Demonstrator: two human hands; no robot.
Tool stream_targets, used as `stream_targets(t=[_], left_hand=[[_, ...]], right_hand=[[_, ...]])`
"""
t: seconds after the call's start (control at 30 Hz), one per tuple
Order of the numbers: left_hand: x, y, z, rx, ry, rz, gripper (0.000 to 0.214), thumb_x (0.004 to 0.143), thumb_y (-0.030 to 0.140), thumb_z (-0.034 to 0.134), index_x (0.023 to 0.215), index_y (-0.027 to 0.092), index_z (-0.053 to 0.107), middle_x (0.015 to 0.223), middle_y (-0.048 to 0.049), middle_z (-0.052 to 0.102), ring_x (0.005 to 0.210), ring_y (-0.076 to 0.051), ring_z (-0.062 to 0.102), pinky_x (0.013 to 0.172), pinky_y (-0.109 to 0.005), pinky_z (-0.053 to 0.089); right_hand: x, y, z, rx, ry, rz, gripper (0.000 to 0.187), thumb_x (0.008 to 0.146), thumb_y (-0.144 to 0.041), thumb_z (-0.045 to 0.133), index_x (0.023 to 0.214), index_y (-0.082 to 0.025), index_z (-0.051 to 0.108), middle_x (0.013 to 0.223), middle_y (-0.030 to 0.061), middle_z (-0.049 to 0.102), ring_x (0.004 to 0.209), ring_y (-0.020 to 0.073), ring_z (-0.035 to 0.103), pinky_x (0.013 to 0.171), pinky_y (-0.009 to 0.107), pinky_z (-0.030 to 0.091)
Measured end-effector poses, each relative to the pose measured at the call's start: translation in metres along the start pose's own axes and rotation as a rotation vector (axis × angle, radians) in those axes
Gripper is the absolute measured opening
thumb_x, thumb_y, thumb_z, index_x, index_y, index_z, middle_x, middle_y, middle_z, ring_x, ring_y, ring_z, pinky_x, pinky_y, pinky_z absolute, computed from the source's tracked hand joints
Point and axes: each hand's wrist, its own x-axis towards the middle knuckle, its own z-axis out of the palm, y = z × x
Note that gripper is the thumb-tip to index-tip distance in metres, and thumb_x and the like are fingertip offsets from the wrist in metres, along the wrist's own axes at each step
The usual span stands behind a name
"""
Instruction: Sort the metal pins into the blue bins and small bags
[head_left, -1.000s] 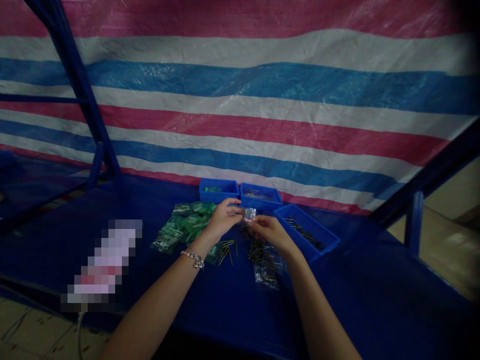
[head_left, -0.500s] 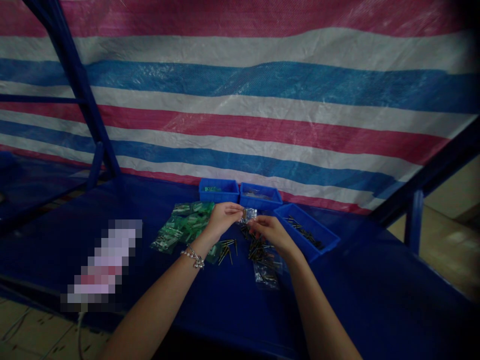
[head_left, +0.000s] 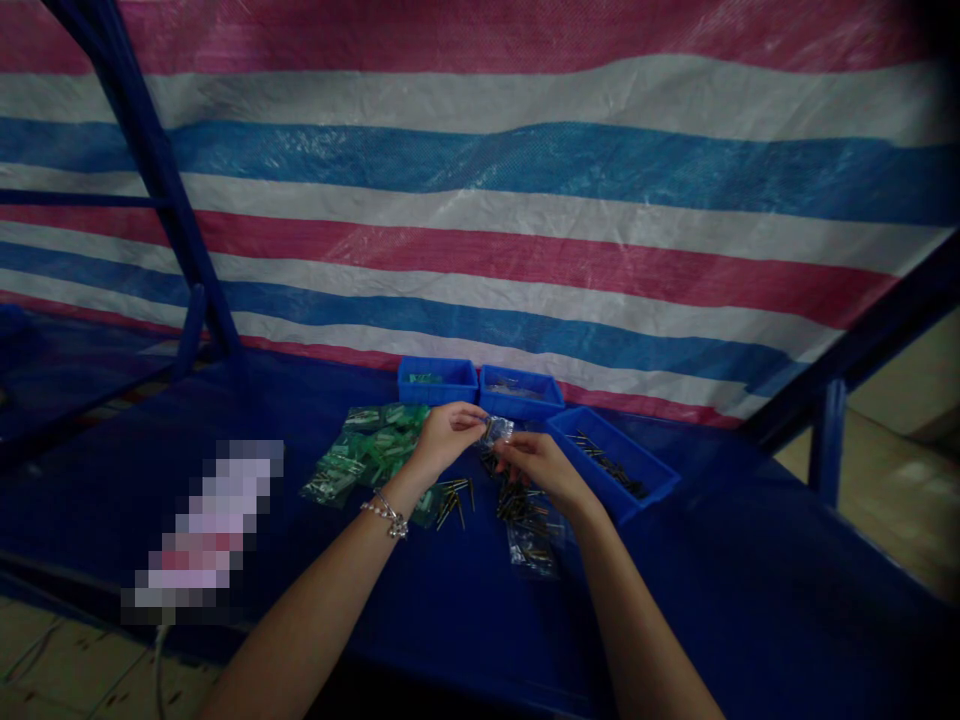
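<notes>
My left hand (head_left: 451, 436) pinches the left side of a small clear plastic bag (head_left: 497, 431). My right hand (head_left: 541, 462) is closed at the bag's right edge, fingertips pressed together on it. Something brass-coloured shows by my left fingertips, too small to name. Beneath my hands lies a pile of dark, thin metal pieces like drill bits or screws (head_left: 517, 500). A filled clear bag (head_left: 532, 550) lies just in front of that pile. Several loose metal pieces (head_left: 454, 500) are right of my left wrist. Green-tinted bags (head_left: 360, 450) are heaped beside my left hand.
Two blue bins stand at the back, the left bin (head_left: 437, 392) with green items, the middle bin (head_left: 523, 404) with clear bags. An angled right bin (head_left: 626, 485) holds dark metal pieces. A blurred-out long object (head_left: 217, 520) with a cable lies left on the blue table (head_left: 450, 620).
Both hands stay nearly in place at the small bag. The brass-coloured piece in the bag shows less now, and the bag's shape has shifted slightly between the fingers.
</notes>
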Motion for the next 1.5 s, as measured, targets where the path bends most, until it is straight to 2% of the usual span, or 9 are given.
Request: stream_targets(t=[0.2,0.5,0.77,1.0,1.2,1.37,1.5], left_hand=[[0.001,-0.002,-0.001,0.107,0.023,0.084,0.01,0.067,0.012,0.06,0.077,0.01,0.061,0.08,-0.0068,0.063,0.075,-0.015,0.058,0.075,-0.028,0.045],[-0.001,0.003,-0.001,0.264,0.034,0.187,0.005,0.069,0.013,0.058,0.067,0.015,0.063,0.08,-0.0035,0.062,0.083,-0.016,0.054,0.076,-0.028,0.042],[-0.002,0.004,-0.002,0.301,0.019,0.218,0.007,0.069,0.015,0.059,0.064,0.016,0.063,0.081,-0.0037,0.06,0.086,-0.016,0.052,0.074,-0.027,0.042],[-0.001,0.003,-0.003,0.293,0.013,0.22,0.006,0.068,0.013,0.059,0.065,0.016,0.063,0.084,-0.0036,0.059,0.086,-0.015,0.053,0.073,-0.026,0.042],[-0.001,0.004,-0.003,0.279,0.029,0.214,0.009,0.067,0.008,0.057,0.064,0.014,0.062,0.081,-0.0035,0.059,0.083,-0.015,0.053,0.072,-0.026,0.042],[0.002,-0.002,-0.003,0.299,0.036,0.209,0.01,0.067,0.006,0.055,0.063,0.014,0.059,0.078,-0.0027,0.059,0.081,-0.015,0.053,0.072,-0.026,0.041],[0.005,-0.007,-0.002,0.282,0.029,0.215,0.007,0.069,0.007,0.054,0.068,0.013,0.058,0.075,-0.0023,0.059,0.076,-0.014,0.054,0.07,-0.025,0.042]], right_hand=[[0.001,0.002,-0.001,0.016,0.05,-0.013,0.031,0.068,-0.038,0.055,0.088,-0.014,0.058,0.052,-0.0024,0.054,0.038,0.0065,0.039,0.038,0.018,0.027],[0.004,-0.001,-0.003,0.054,0.182,-0.023,0.042,0.064,-0.03,0.056,0.103,-0.017,0.051,0.051,-0.0045,0.053,0.037,0.0069,0.04,0.036,0.018,0.028],[0.006,0.001,-0.005,0.09,0.208,-0.105,0.054,0.065,-0.035,0.059,0.114,-0.02,0.043,0.054,-0.0043,0.052,0.039,0.0077,0.04,0.037,0.02,0.031],[0.004,-0.004,-0.005,0.068,0.218,-0.153,0.051,0.064,-0.035,0.058,0.112,-0.022,0.047,0.055,-0.0045,0.047,0.042,0.009,0.039,0.041,0.022,0.032],[0.0,-0.011,-0.005,0.155,0.236,-0.208,0.05,0.063,-0.03,0.058,0.112,-0.023,0.049,0.063,-0.0034,0.048,0.047,0.0088,0.04,0.044,0.022,0.033],[0.001,-0.008,-0.005,0.123,0.203,-0.207,0.032,0.064,-0.035,0.061,0.092,-0.019,0.057,0.062,-0.0021,0.049,0.048,0.0087,0.039,0.045,0.022,0.032],[0.002,-0.004,-0.006,0.088,0.252,-0.215,0.025,0.064,-0.037,0.062,0.079,-0.017,0.059,0.063,-0.0004,0.052,0.049,0.0083,0.04,0.045,0.021,0.03]])
